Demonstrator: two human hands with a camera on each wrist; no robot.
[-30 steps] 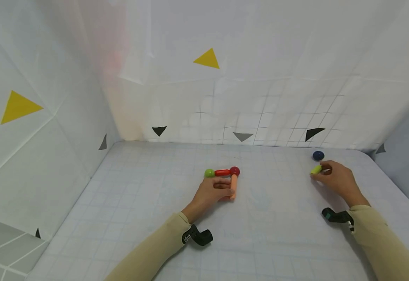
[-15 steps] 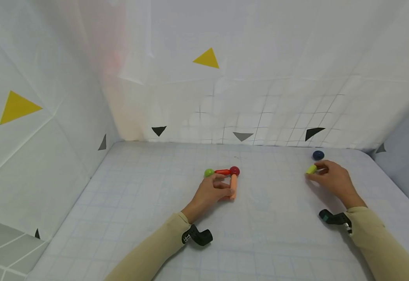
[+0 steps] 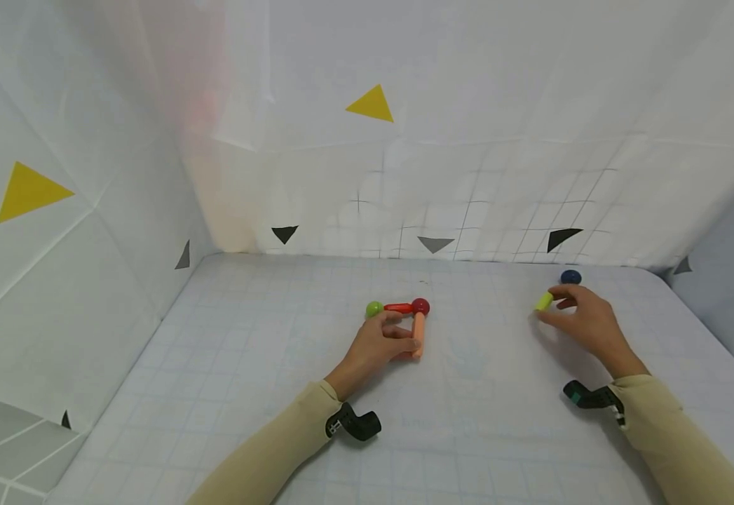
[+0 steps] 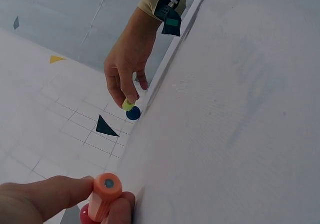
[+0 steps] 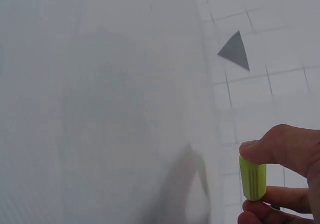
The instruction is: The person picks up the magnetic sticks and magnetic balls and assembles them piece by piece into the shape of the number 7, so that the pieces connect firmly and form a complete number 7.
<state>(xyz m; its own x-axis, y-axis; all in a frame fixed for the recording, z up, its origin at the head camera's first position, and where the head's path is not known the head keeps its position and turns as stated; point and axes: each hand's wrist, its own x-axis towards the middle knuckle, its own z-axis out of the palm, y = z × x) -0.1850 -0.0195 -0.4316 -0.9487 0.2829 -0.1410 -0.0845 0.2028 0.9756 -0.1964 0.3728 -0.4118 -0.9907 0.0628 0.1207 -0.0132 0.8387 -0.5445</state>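
Observation:
My left hand (image 3: 373, 348) pinches an orange magnetic rod (image 3: 418, 331) between thumb and fingers. In the left wrist view a grey disc shows in the end of that orange rod (image 4: 108, 183). The rod's far end meets a dark red ball (image 3: 420, 306); from there a red rod (image 3: 398, 308) runs left to a green ball (image 3: 374, 309). Over on the right, my right hand (image 3: 587, 324) holds a yellow-green rod (image 5: 253, 179) by thumb and fingertips, above the table. Just behind that hand lies a dark blue ball (image 3: 571, 277).
A white sheet with a faint grid covers the table (image 3: 467, 421). White sheet walls (image 3: 499, 84) with yellow, grey and black triangles rise at the back and sides. A black camera mount (image 3: 354, 423) sits at the left wrist, another mount (image 3: 594, 396) at the right.
My right hand has moved left with the yellow-green rod, away from the blue ball. The left hand and the joined rods and balls have stayed in place.

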